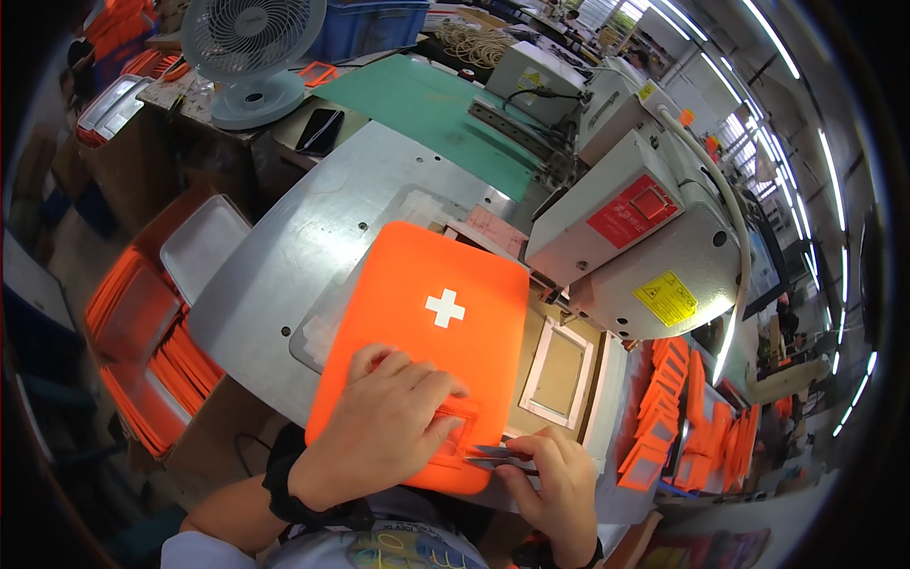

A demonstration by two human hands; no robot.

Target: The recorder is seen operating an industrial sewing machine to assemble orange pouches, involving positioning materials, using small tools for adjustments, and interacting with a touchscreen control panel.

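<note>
A bright orange case (417,275) with a white cross lies tilted on the metal sewing table. Over its lower part rests my left hand (384,417), fingers bent and pressing on it, with the thumb at a small clear window pocket (460,431). My right hand (550,484) is closed around thread snips (500,457), their blades pointing left at the pocket's lower right edge. Whether a thread lies between the blades is too small to tell.
The sewing machine head (654,256) stands right of the case. A wooden frame (556,372) lies below it. Orange pieces fill a carton (142,313) on the left, and more orange pouches (659,408) lie at right. A fan (251,57) and a phone (320,131) are at the back.
</note>
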